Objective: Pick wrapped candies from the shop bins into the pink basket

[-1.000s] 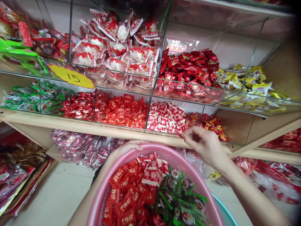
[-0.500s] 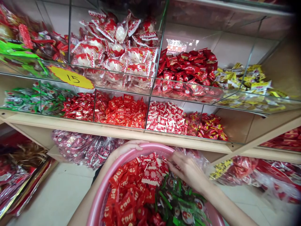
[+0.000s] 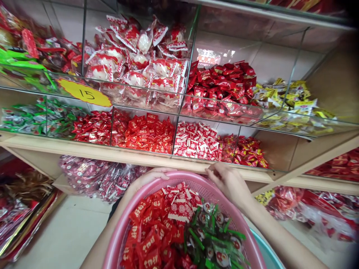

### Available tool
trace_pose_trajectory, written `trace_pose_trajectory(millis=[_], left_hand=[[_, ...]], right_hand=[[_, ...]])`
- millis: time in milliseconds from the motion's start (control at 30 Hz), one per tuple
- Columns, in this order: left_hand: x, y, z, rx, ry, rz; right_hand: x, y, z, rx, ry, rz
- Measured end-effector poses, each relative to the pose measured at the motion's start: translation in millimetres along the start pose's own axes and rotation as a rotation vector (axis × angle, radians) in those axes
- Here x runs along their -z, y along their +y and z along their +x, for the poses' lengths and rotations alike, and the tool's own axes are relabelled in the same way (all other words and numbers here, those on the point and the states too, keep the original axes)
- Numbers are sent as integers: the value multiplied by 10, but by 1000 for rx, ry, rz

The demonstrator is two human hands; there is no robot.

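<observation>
A pink plastic basket (image 3: 114, 239) is in front of me, with my left hand (image 3: 151, 177) closed on its far left rim. Inside it lie red-wrapped candies (image 3: 153, 231) on the left, red-and-white packets (image 3: 181, 203) at the far side and green-and-clear wrapped candies (image 3: 215, 239) on the right. My right hand (image 3: 227, 183) is just beyond the basket's far right rim, by the wooden shelf edge. Its fingers are loosely bent and a little apart, and no candy shows in them.
Glass-fronted compartments above hold red-and-white packets (image 3: 196, 142), red candies (image 3: 150, 132) and green ones (image 3: 42, 116). A yellow price tag (image 3: 85, 93) reads 15. The wooden shelf edge (image 3: 134, 158) runs across. Bagged candies (image 3: 92, 175) lie beneath; a turquoise basket (image 3: 265, 246) shows below the pink one.
My right hand has lifted out of the pink basket and moved up and over its rim towards the shelf. The turquoise rim has come into view. My left hand stays on the rim.
</observation>
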State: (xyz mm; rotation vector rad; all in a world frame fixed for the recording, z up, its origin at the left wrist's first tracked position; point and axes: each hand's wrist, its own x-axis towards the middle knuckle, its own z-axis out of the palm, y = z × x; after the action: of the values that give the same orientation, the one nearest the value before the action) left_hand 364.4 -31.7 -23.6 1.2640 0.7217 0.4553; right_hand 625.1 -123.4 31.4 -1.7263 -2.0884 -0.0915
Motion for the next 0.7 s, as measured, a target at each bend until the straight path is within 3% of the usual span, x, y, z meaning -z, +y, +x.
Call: trace_pose_trajectory(millis=[100, 233, 533, 700], left_hand=[[-31, 38, -24, 22, -15, -28], [-40, 48, -36, 22, -19, -42], [-8, 16, -32, -5, 16, 6], [8, -1, -27, -11, 29, 41]], right_hand=[[68, 113, 188, -234, 22, -236], [113, 133, 386, -440, -75, -502], [122, 48, 643, -473, -214, -577], [97, 82, 626, -477, -198, -599]])
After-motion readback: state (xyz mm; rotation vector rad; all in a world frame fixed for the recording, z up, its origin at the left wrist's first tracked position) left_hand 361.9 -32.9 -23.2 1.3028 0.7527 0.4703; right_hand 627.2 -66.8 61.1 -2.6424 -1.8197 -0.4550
